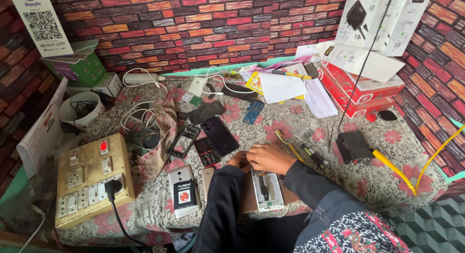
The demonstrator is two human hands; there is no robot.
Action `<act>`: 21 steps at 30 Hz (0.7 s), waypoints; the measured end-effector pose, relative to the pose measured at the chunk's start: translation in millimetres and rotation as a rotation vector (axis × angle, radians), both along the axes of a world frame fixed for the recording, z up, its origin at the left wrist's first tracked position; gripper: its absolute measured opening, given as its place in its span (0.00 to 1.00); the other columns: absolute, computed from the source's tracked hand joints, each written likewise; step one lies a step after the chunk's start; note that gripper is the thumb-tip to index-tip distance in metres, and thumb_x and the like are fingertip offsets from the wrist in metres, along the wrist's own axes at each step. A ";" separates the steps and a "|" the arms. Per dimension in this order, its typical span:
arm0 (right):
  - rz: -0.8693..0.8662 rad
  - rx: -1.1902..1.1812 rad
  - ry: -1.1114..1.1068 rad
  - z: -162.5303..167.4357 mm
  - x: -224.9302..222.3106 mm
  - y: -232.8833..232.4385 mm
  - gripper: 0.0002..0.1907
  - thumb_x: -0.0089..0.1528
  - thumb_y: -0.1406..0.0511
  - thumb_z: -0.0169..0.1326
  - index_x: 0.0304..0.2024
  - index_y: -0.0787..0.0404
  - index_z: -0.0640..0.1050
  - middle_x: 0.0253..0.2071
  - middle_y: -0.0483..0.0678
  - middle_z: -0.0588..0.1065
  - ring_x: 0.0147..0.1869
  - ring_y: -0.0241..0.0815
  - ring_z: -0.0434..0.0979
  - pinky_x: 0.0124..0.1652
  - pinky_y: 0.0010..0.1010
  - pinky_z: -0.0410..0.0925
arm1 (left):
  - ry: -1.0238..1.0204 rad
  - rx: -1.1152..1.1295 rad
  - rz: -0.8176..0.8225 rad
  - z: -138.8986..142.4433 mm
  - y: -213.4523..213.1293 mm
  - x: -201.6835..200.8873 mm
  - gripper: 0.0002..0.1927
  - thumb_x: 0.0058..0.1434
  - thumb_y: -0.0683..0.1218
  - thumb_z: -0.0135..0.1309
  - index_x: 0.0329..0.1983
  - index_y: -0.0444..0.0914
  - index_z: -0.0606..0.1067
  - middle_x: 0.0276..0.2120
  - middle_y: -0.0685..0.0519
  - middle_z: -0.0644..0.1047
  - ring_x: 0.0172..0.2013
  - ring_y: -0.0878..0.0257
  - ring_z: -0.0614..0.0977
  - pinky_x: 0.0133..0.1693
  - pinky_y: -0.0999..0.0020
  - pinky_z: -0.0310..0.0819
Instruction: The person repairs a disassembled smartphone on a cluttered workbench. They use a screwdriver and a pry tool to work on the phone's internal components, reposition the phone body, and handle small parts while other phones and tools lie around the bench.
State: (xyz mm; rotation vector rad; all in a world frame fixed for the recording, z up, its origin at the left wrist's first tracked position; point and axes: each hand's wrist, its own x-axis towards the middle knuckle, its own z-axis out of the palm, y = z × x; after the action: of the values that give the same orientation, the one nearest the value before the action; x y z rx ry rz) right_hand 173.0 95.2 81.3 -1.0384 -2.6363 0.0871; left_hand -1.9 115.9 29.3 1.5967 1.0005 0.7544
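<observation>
An opened white phone (267, 191) lies face down on a brown pad near the table's front edge, its insides showing. My right hand (270, 157) rests curled over the phone's top end, fingers closed on it. My left hand (238, 160) is mostly hidden behind the right hand and my dark sleeve; only its knuckles show beside the phone's upper left corner. Whether it holds anything cannot be seen.
Several phones (219, 135) lie left of my hands. A cream switchboard (92, 179) with a black plug sits at the front left. A screwdriver (312, 156), black box (353, 146), yellow cable (393, 168) lie right. Red and white boxes (361, 91) are stacked at the back right.
</observation>
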 end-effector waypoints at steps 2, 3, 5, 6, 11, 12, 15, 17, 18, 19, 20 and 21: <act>0.024 0.029 -0.004 -0.4 0.6 -0.4 0.07 0.57 0.63 0.57 0.32 0.60 0.75 0.35 0.49 0.75 0.47 0.51 0.77 0.45 0.43 0.70 | -0.019 0.003 -0.010 -0.4 -0.1 0.3 0.30 0.55 0.38 0.61 0.62 0.38 0.69 0.40 0.47 0.84 0.42 0.61 0.85 0.47 0.67 0.80; 0.001 -0.033 0.038 0.8 1.9 -0.7 0.07 0.57 0.63 0.57 0.32 0.60 0.76 0.35 0.49 0.75 0.46 0.51 0.77 0.45 0.42 0.70 | -0.031 -0.008 -0.016 -0.6 -0.3 0.4 0.29 0.56 0.38 0.61 0.62 0.38 0.69 0.41 0.47 0.84 0.42 0.61 0.85 0.47 0.67 0.80; -0.046 -0.156 0.126 4.9 5.2 -0.2 0.06 0.59 0.64 0.57 0.32 0.60 0.77 0.34 0.49 0.76 0.44 0.50 0.78 0.44 0.41 0.70 | -0.053 -0.029 -0.030 -0.5 -0.2 -0.6 0.29 0.56 0.38 0.60 0.62 0.38 0.69 0.42 0.48 0.84 0.43 0.62 0.85 0.48 0.67 0.80; -0.079 -0.195 0.169 7.0 5.9 0.8 0.06 0.58 0.64 0.58 0.33 0.60 0.78 0.35 0.48 0.77 0.43 0.50 0.79 0.42 0.40 0.70 | -0.055 -0.033 -0.041 -0.2 -0.1 -1.1 0.29 0.57 0.38 0.60 0.62 0.38 0.69 0.42 0.49 0.84 0.44 0.62 0.85 0.48 0.67 0.80; -0.136 -0.256 0.298 11.7 13.7 0.3 0.06 0.57 0.64 0.59 0.35 0.60 0.80 0.36 0.47 0.80 0.42 0.49 0.81 0.40 0.37 0.72 | -0.139 -0.055 -0.103 1.6 -0.4 -2.0 0.27 0.58 0.37 0.58 0.62 0.38 0.68 0.43 0.49 0.83 0.45 0.63 0.85 0.49 0.67 0.79; -0.125 -0.267 0.303 11.0 13.7 0.1 0.07 0.58 0.64 0.59 0.36 0.60 0.80 0.36 0.47 0.80 0.42 0.49 0.81 0.40 0.37 0.72 | -0.114 -0.057 -0.085 1.7 -0.7 -2.3 0.28 0.58 0.37 0.58 0.62 0.38 0.69 0.43 0.48 0.83 0.45 0.62 0.85 0.49 0.67 0.79; -0.109 -0.295 0.312 6.0 12.4 -2.8 0.07 0.58 0.65 0.59 0.37 0.61 0.80 0.37 0.47 0.79 0.42 0.49 0.81 0.40 0.37 0.72 | -0.080 -0.053 -0.058 0.5 -1.6 -1.9 0.28 0.58 0.36 0.59 0.62 0.38 0.69 0.42 0.46 0.84 0.44 0.61 0.84 0.49 0.67 0.79; -0.117 -0.302 0.307 3.7 10.1 -5.7 0.07 0.59 0.65 0.58 0.37 0.61 0.80 0.37 0.47 0.79 0.42 0.49 0.80 0.41 0.38 0.72 | -0.112 -0.031 -0.073 -0.1 -0.9 -2.1 0.28 0.58 0.36 0.59 0.62 0.37 0.68 0.43 0.46 0.83 0.45 0.62 0.84 0.49 0.67 0.79; -0.118 -0.294 0.301 3.4 9.3 -6.6 0.07 0.59 0.65 0.58 0.37 0.61 0.80 0.38 0.47 0.79 0.43 0.50 0.80 0.41 0.38 0.72 | -0.124 -0.041 -0.081 -0.3 -0.5 -1.9 0.28 0.58 0.36 0.59 0.62 0.38 0.68 0.43 0.46 0.83 0.45 0.62 0.84 0.48 0.67 0.79; -0.120 -0.285 0.295 3.4 8.9 -7.5 0.07 0.59 0.65 0.58 0.37 0.61 0.80 0.38 0.47 0.79 0.43 0.50 0.80 0.41 0.38 0.72 | -0.135 -0.049 -0.090 -0.5 0.1 -1.3 0.29 0.57 0.36 0.59 0.62 0.38 0.68 0.43 0.47 0.83 0.45 0.62 0.85 0.48 0.67 0.80; -0.122 -0.277 0.289 4.0 8.0 -8.2 0.07 0.59 0.64 0.58 0.37 0.61 0.80 0.38 0.47 0.79 0.43 0.50 0.80 0.41 0.38 0.72 | -0.146 -0.059 -0.100 -0.5 0.2 -1.4 0.29 0.57 0.36 0.59 0.63 0.38 0.68 0.43 0.47 0.83 0.45 0.62 0.85 0.48 0.67 0.80; -0.127 -0.279 0.271 4.9 7.6 -8.6 0.07 0.59 0.64 0.58 0.37 0.60 0.81 0.38 0.47 0.79 0.43 0.50 0.80 0.41 0.39 0.72 | -0.130 -0.054 -0.083 -0.3 0.2 -1.2 0.29 0.57 0.36 0.59 0.63 0.38 0.68 0.43 0.47 0.83 0.44 0.62 0.85 0.48 0.67 0.80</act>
State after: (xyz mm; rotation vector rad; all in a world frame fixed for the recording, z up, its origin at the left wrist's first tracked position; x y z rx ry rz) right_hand 180.6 86.7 86.2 -1.1847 -2.3510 0.5409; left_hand -3.1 116.1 28.9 1.5138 0.8486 0.7582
